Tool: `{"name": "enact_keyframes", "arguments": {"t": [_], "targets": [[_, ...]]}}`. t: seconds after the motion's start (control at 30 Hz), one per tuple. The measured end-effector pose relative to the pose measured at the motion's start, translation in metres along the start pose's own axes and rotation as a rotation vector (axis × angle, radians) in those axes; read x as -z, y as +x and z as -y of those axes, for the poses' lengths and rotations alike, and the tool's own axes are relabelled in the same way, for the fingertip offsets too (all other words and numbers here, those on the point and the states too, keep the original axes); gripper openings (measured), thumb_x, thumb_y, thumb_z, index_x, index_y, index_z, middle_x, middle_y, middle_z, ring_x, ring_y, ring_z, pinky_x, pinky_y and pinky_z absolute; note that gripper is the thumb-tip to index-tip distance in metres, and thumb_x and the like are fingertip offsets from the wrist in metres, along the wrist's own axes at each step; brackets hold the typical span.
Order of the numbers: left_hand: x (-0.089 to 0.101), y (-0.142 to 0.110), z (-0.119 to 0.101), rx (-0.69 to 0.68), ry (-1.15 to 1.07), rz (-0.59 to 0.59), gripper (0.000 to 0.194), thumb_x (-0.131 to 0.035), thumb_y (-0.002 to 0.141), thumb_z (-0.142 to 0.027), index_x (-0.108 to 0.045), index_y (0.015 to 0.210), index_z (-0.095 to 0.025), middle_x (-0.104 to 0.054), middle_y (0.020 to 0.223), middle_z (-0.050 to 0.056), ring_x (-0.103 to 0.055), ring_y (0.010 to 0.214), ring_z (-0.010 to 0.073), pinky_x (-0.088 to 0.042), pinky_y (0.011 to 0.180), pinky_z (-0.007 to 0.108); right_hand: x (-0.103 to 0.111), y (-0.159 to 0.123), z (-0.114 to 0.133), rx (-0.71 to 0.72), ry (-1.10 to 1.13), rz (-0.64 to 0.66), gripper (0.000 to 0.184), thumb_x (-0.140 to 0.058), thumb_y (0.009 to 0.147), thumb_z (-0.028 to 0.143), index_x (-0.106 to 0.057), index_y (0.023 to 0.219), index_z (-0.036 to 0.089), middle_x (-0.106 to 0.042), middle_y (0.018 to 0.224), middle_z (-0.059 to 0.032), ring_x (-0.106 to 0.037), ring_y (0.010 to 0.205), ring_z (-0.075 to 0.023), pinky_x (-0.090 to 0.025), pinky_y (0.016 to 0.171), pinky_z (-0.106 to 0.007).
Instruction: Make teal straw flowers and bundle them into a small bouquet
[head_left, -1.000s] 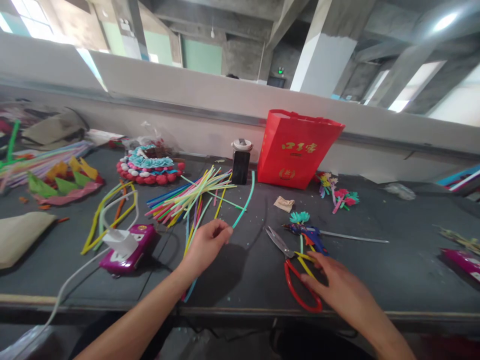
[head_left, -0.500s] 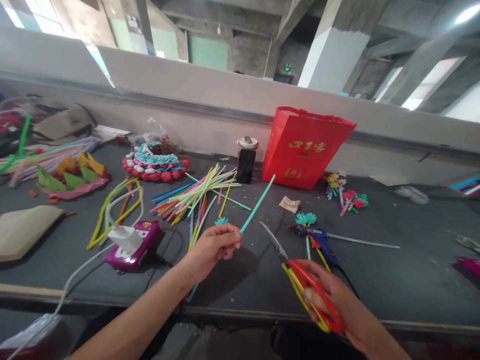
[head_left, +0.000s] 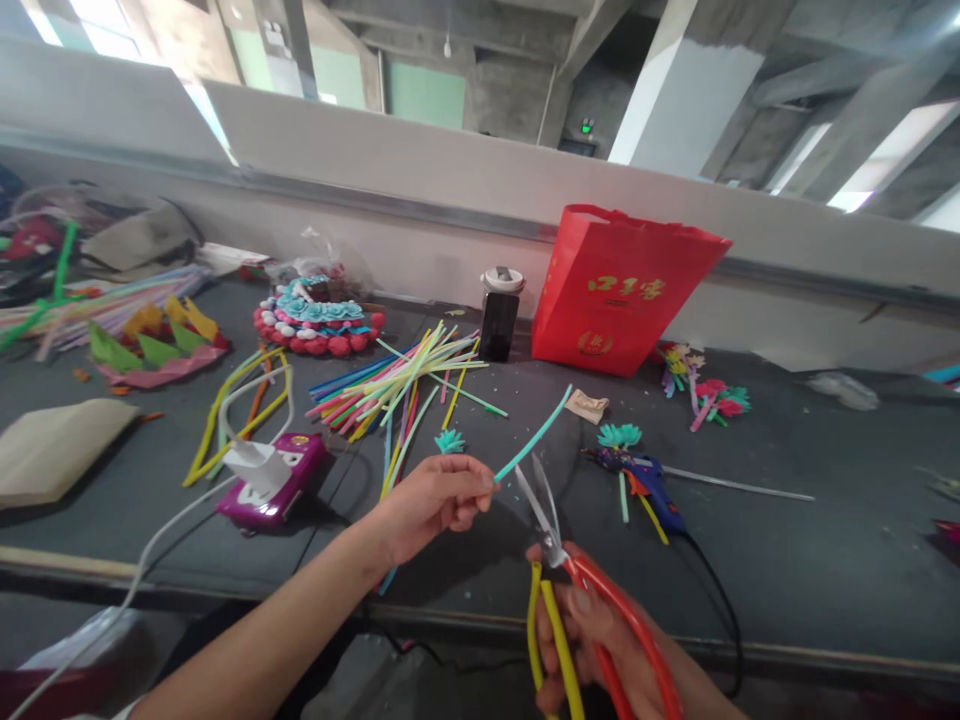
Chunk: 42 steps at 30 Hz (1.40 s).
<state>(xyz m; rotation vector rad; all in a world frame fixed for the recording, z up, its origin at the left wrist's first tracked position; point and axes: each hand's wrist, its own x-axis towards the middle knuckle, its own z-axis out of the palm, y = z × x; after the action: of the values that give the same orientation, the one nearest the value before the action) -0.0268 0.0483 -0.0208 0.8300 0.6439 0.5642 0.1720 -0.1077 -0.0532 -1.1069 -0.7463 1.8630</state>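
My left hand [head_left: 435, 500] pinches the near end of a teal pipe cleaner [head_left: 536, 432], which rises up and to the right above the dark table [head_left: 810, 560]. My right hand [head_left: 592, 640] grips scissors [head_left: 559, 580] by their red and yellow handles. The metal blades are parted just below the teal stem, close to my left fingertips. A pile of coloured sticks [head_left: 397, 380] lies beyond my left hand.
A red bag [head_left: 622, 290] and a dark jar [head_left: 500, 315] stand by the back wall. A blue glue gun [head_left: 645, 480] lies to the right, small paper flowers [head_left: 705, 385] beyond it. A purple device [head_left: 274, 480] with a white plug sits left, near bent yellow stems [head_left: 225, 420].
My left hand lifted the teal stem off the table. My right hand picked up the scissors, brought them toward the stem and parted the blades.
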Motion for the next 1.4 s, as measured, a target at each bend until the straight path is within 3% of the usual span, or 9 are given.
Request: {"name": "enact_keyframes", "arguments": {"t": [0.17, 0.33, 0.53, 0.83, 1.27, 1.4], "targets": [[-0.002, 0.001, 0.001, 0.081, -0.002, 0.015, 0.012, -0.074, 0.072, -0.019, -0.064, 0.073, -0.012, -0.059, 0.060, 0.001, -0.038, 0.042, 0.0028, -0.021, 0.041, 0.017, -0.007, 0.001, 0.000, 0.012, 0.013, 0.086, 0.075, -0.066, 0.077, 0.068, -0.035, 0.133, 0.028, -0.060, 0.090, -0.0025, -0.065, 0.080, -0.0202, -0.057, 0.068, -0.043], [0.001, 0.001, 0.000, 0.057, -0.004, -0.028, 0.015, -0.074, 0.071, -0.023, -0.062, 0.071, -0.013, -0.054, 0.055, -0.003, -0.032, 0.039, 0.0018, -0.016, 0.039, 0.018, -0.002, 0.006, -0.008, -0.052, 0.054, 0.134, 0.076, -0.067, 0.074, 0.070, -0.037, 0.128, 0.027, -0.064, 0.093, -0.0037, -0.068, 0.080, -0.0200, -0.055, 0.071, -0.041], [-0.005, -0.002, 0.000, 0.090, 0.201, -0.064, 0.019, -0.073, 0.069, -0.027, -0.059, 0.066, -0.014, -0.049, 0.050, -0.005, -0.030, 0.035, 0.0021, -0.012, 0.037, 0.020, -0.009, 0.009, -0.013, -0.040, 0.062, 0.076, 0.081, -0.067, 0.072, 0.073, -0.037, 0.130, 0.025, -0.063, 0.089, -0.0029, -0.066, 0.074, -0.0179, -0.055, 0.065, -0.036], [-0.008, -0.003, 0.001, 0.169, 0.295, -0.020, 0.018, -0.069, 0.066, -0.025, -0.054, 0.059, -0.016, -0.044, 0.045, -0.007, -0.025, 0.034, 0.0024, -0.009, 0.036, 0.021, -0.038, 0.005, 0.010, -0.035, 0.029, -0.006, 0.064, -0.063, 0.077, 0.071, -0.045, 0.117, 0.023, -0.056, 0.079, 0.0019, -0.059, 0.062, -0.0110, -0.049, 0.050, -0.021], [-0.011, -0.005, 0.002, 0.203, 0.395, -0.052, 0.021, -0.069, 0.061, -0.030, -0.051, 0.059, -0.018, -0.037, 0.043, -0.010, -0.022, 0.035, 0.0027, -0.008, 0.037, 0.022, -0.034, 0.012, 0.004, -0.069, 0.058, -0.045, 0.060, -0.058, 0.081, 0.071, -0.046, 0.116, 0.023, -0.053, 0.070, 0.0049, -0.048, 0.049, -0.0062, -0.042, 0.038, -0.014], [-0.011, -0.005, 0.001, 0.158, 0.433, -0.053, 0.022, -0.068, 0.065, -0.034, -0.053, 0.061, -0.018, -0.040, 0.044, -0.009, -0.024, 0.035, 0.0034, -0.012, 0.036, 0.021, -0.036, 0.010, 0.004, -0.115, 0.100, -0.074, 0.059, -0.059, 0.081, 0.070, -0.048, 0.113, 0.022, -0.052, 0.070, 0.0051, -0.048, 0.050, -0.0055, -0.043, 0.038, -0.014]]}}
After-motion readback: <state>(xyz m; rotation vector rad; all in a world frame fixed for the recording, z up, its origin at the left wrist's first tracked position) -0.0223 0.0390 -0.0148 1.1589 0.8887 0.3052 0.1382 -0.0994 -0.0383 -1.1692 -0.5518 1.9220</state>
